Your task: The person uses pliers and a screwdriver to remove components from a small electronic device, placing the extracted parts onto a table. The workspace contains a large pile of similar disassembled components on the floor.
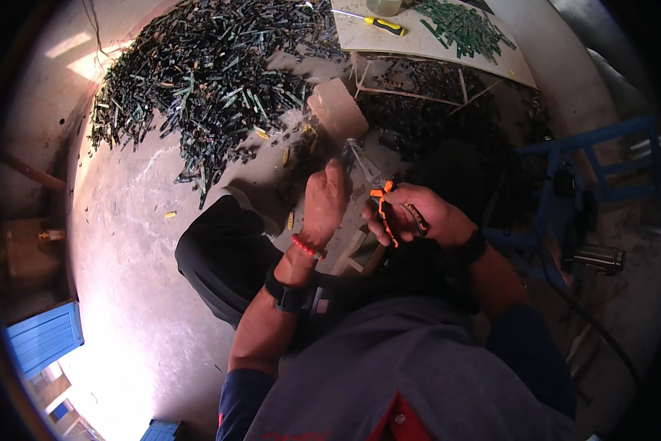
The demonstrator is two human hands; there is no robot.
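Note:
My right hand grips a pair of long-nosed pliers by the orange and black handles. The metal jaws point up and to the left, and their tips end at a small dark piece too blurred to name. Close to the jaws' left side is my left hand, its fingers curled in. Whatever it may hold is hidden behind the fingers. Just past the plier tips stands a brown block, like a brick.
A big heap of dark and green strips covers the floor at far left. On a low white table lie a yellow-black screwdriver, green strips and a container. A blue metal frame stands at right.

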